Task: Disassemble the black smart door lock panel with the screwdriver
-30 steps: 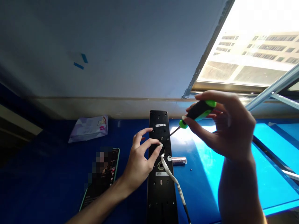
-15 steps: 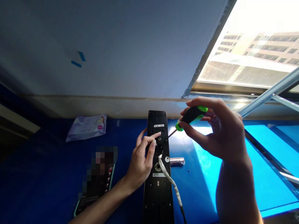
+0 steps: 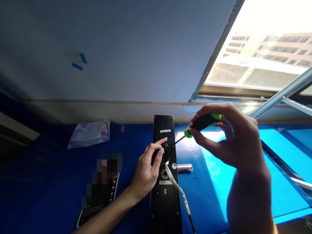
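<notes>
My right hand (image 3: 237, 139) grips the black and green handle of a screwdriver (image 3: 202, 123), thumb and fingers around it. The screwdriver slants down to the left, its tip at the right edge of a long black panel (image 3: 165, 205) that looks like a door lock's back plate, with holes, screws and labels. My left hand (image 3: 147, 167) rests over the panel's left side, thumb and a finger pinched together and another finger stretched along the surface. What the pinch holds, if anything, I cannot make out. A white-wrapped cable (image 3: 175, 182) comes out of the panel and runs down to the right.
On the blue table (image 3: 133, 138) a phone (image 3: 103, 198) lies at the left, with a lilac packet (image 3: 89, 135) behind it. A pinkish shiny cylinder (image 3: 185, 168) and a tiny dark piece (image 3: 197, 177) are right of the panel. A metal tube frame (image 3: 270, 103) stands by the window.
My right hand and the screwdriver handle have shifted slightly right; the tip stays at the panel's edge. My left hand holds nearly the same place.
</notes>
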The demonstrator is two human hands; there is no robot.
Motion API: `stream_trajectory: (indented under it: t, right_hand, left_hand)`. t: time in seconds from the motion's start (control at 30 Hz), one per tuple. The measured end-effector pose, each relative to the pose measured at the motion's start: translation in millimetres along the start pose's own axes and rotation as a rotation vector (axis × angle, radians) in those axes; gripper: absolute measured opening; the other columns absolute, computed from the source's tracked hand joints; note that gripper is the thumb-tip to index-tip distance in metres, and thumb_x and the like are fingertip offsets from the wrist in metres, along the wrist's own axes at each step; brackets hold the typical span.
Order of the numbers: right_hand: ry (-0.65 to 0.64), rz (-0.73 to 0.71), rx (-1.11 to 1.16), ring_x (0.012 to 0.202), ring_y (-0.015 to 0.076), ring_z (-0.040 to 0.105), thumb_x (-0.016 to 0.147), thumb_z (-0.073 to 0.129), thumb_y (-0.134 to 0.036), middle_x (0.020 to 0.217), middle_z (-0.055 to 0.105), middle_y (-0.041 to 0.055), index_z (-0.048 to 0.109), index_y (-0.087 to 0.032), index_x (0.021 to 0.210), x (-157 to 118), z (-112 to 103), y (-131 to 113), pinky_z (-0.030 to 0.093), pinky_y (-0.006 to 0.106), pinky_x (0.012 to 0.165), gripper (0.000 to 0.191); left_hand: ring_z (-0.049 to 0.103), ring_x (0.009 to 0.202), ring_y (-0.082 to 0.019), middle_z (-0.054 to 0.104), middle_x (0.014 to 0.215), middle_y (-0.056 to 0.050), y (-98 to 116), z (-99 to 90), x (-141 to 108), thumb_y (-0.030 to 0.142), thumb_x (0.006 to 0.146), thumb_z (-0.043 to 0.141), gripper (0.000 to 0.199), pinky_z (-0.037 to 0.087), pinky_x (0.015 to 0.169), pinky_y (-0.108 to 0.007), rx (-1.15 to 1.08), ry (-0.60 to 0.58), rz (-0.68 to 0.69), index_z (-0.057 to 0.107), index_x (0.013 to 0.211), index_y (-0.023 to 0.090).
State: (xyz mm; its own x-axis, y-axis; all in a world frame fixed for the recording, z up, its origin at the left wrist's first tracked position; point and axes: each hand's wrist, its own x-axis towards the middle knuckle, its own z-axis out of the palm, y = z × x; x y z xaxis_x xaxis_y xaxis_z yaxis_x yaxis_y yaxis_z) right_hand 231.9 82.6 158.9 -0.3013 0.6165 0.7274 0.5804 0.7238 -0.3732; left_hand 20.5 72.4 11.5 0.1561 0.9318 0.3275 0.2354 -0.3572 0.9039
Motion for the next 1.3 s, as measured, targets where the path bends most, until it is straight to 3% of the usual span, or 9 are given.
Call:
stream_trajectory:
  t: [0.33, 0.67, 0.9, 1.0, 1.07, 1.17, 1.3]
  right_hand:
    - [-0.003, -0.035, -0.054, 0.079, 0.0104, 0.074, 0.086, 0.079, -0.017, 0.094, 0.075, -0.0038, 0.065, -0.024, 0.111, 0, 1, -5, 0.063, 0.020, 0.070, 0.029]
    - [-0.063, -0.080, -0.125, 0.077, 0.0105, 0.074, 0.090, 0.078, -0.018, 0.096, 0.075, -0.0034, 0.064, -0.023, 0.113, -2, -4, -14, 0.061, 0.022, 0.069, 0.027]
    - [-0.104, 0.018, -0.109, 0.078, 0.0138, 0.073, 0.090, 0.072, -0.015, 0.093, 0.074, -0.0032, 0.063, -0.027, 0.106, -2, -5, -20, 0.061, 0.027, 0.071, 0.021]
    - [-0.018, 0.017, -0.225, 0.065, 0.0126, 0.068, 0.091, 0.075, -0.022, 0.081, 0.072, -0.0045, 0.062, -0.026, 0.094, -1, 1, -25, 0.055, 0.027, 0.061, 0.014]
    - [0.099, 0.009, -0.372, 0.053, 0.0104, 0.057, 0.092, 0.078, -0.032, 0.067, 0.065, -0.0060, 0.060, -0.024, 0.083, 0, 9, -28, 0.045, 0.028, 0.050, 0.022]
    - [0.244, 0.048, -0.534, 0.048, 0.0098, 0.046, 0.093, 0.077, -0.043, 0.055, 0.055, -0.0060, 0.056, -0.023, 0.072, 0, 20, -32, 0.036, 0.029, 0.047, 0.037]
    - [0.238, 0.046, -0.530, 0.048, 0.0094, 0.048, 0.096, 0.074, -0.042, 0.055, 0.057, -0.0049, 0.059, -0.021, 0.071, 1, 21, -32, 0.037, 0.029, 0.048, 0.036]
  left_hand:
    - [0.060, 0.140, -0.024, 0.065, 0.150, -0.009, -2, 0.9, -1, 0.038, 0.110, 0.047, 0.017, 0.046, 0.117, -0.043, -0.017, -0.001, 0.009, 0.057, 0.104, 0.026]
    - [0.062, 0.137, -0.024, 0.066, 0.149, -0.008, -2, 1.0, 0, 0.037, 0.110, 0.048, 0.016, 0.047, 0.115, -0.043, -0.014, 0.003, 0.024, 0.058, 0.104, 0.026]
    - [0.062, 0.138, -0.025, 0.066, 0.148, -0.010, -2, 1.5, 0, 0.037, 0.110, 0.047, 0.016, 0.048, 0.115, -0.045, -0.009, 0.004, 0.033, 0.057, 0.104, 0.026]
    - [0.062, 0.138, -0.024, 0.066, 0.148, -0.009, -2, 1.4, 0, 0.036, 0.110, 0.048, 0.016, 0.048, 0.115, -0.044, -0.006, 0.001, 0.041, 0.057, 0.104, 0.026]
    - [0.061, 0.139, -0.023, 0.066, 0.148, -0.008, -2, 1.1, 0, 0.036, 0.110, 0.048, 0.015, 0.047, 0.116, -0.043, -0.005, -0.004, 0.045, 0.057, 0.105, 0.026]
    - [0.061, 0.140, -0.023, 0.067, 0.148, -0.007, -3, 0.7, 1, 0.036, 0.110, 0.048, 0.015, 0.047, 0.117, -0.043, -0.007, -0.005, 0.046, 0.057, 0.105, 0.026]
    - [0.062, 0.138, -0.024, 0.066, 0.149, -0.007, -3, 0.0, 1, 0.036, 0.110, 0.049, 0.015, 0.049, 0.116, -0.043, -0.005, -0.008, 0.055, 0.058, 0.105, 0.026]
